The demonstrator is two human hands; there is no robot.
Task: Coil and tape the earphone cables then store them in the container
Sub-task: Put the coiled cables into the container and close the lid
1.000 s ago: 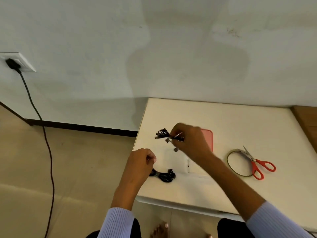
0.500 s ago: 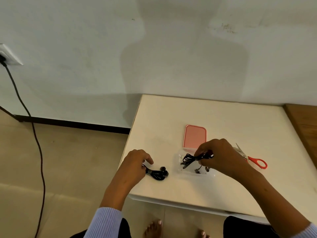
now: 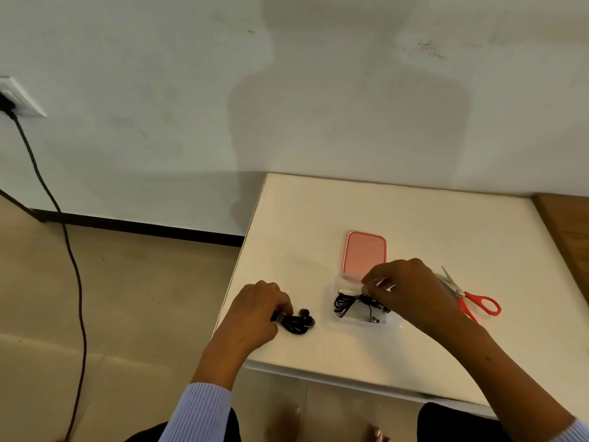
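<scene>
A clear plastic container (image 3: 390,323) sits near the white table's front edge, with a coiled black earphone cable (image 3: 345,304) lying inside it. My right hand (image 3: 411,290) hovers over the container's right half, fingers still pinched on the right end of that coil. A second coiled black earphone (image 3: 298,322) rests on the table left of the container. My left hand (image 3: 258,309) grips its left end with thumb and fingers.
The container's pink lid (image 3: 365,252) lies flat just behind it. Red-handled scissors (image 3: 471,301) rest to the right, partly behind my right hand. The table (image 3: 414,218) stands against a wall; a wooden surface (image 3: 570,224) adjoins its right side. A black power cord (image 3: 73,266) hangs at left.
My right hand carried its coil down from above the table into the clear container. My left hand closed on the other coil. The view shifted, uncovering the pink lid.
</scene>
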